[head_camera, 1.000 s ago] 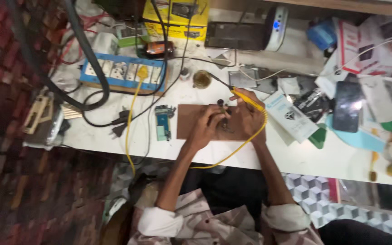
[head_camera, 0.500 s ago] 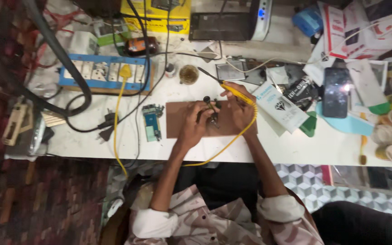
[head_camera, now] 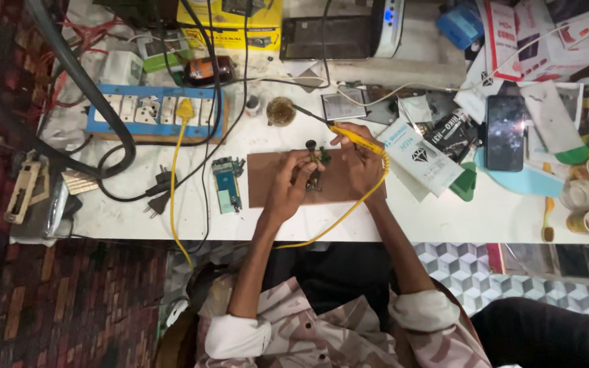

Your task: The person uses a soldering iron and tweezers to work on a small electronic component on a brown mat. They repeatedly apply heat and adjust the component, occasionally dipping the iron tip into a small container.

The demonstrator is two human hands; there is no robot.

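The right hand (head_camera: 359, 160) now holds the yellow soldering iron (head_camera: 356, 138) with its tip pointing up toward the small round tin (head_camera: 281, 111), lifted away from the little part; before, the tip was down by the left hand (head_camera: 291, 180). The left hand now has its fingers closer around the little part (head_camera: 315, 167) on the brown mat (head_camera: 267, 184).
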